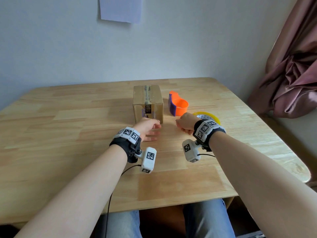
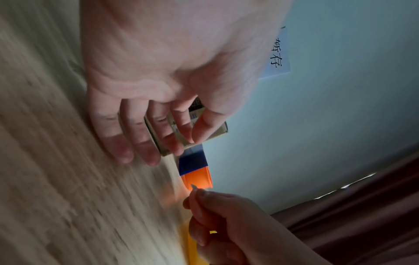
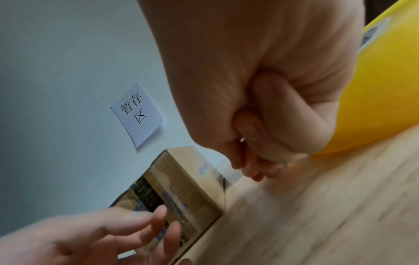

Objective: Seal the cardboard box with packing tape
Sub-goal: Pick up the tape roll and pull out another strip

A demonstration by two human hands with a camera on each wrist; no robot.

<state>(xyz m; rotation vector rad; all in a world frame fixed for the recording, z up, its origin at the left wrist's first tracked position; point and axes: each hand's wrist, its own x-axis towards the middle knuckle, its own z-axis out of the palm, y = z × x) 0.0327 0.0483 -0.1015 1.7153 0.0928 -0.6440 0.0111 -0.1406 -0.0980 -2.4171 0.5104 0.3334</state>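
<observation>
A small cardboard box [image 1: 147, 100] stands on the wooden table [image 1: 68, 134], with a strip of clear tape along its top and down its near face. My left hand [image 1: 154, 131] hovers just in front of that near face, fingers relaxed and spread [image 2: 147, 143]; whether they touch the box is unclear. My right hand [image 1: 184, 123] is curled to the right of the box, thumb and forefinger pinching a small pale sliver [image 2: 193, 186], perhaps tape. A yellow tape roll [image 1: 210, 115] lies behind my right wrist, partly hidden.
An orange and purple tape dispenser [image 1: 179, 106] sits right of the box. The wall with a paper note [image 1: 121, 9] rises behind the table. A pink curtain [image 1: 291, 74] hangs at the right. Bare tabletop spreads to the left and in front.
</observation>
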